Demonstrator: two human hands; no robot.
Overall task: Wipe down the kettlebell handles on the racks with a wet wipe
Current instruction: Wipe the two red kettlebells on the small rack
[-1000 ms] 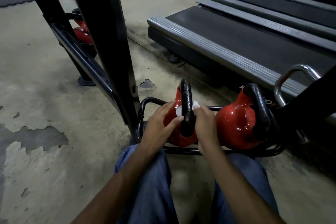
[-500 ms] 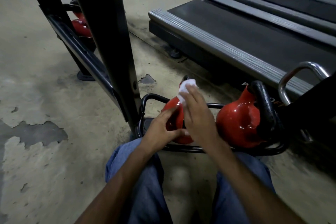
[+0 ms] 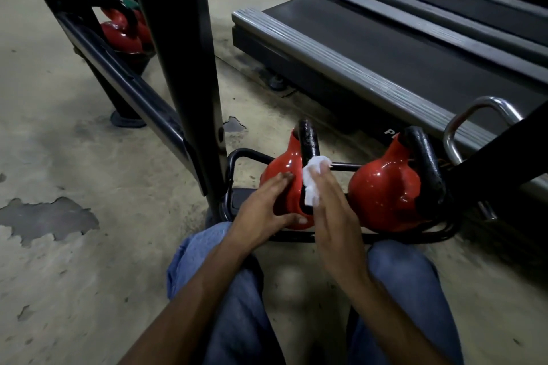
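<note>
right hand (image 3: 332,204) presses the wet wipe (image 3: 311,184) flat-fingered against the black handle (image 3: 309,142), which rises away above it; left hand (image 3: 267,204) splays on the red kettlebell (image 3: 281,175)

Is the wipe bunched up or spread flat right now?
Bunched. The wet wipe is a crumpled wad pressed under the right hand against the black handle of the near kettlebell; no flat sheet shows.

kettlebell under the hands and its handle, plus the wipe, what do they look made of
Kettlebell: likely cast metal under glossy red paint, given its sharp highlights. Its handle: black, rough, probably painted iron with a wet sheen. Wipe: soft white fabric or paper, crumpled.
</note>
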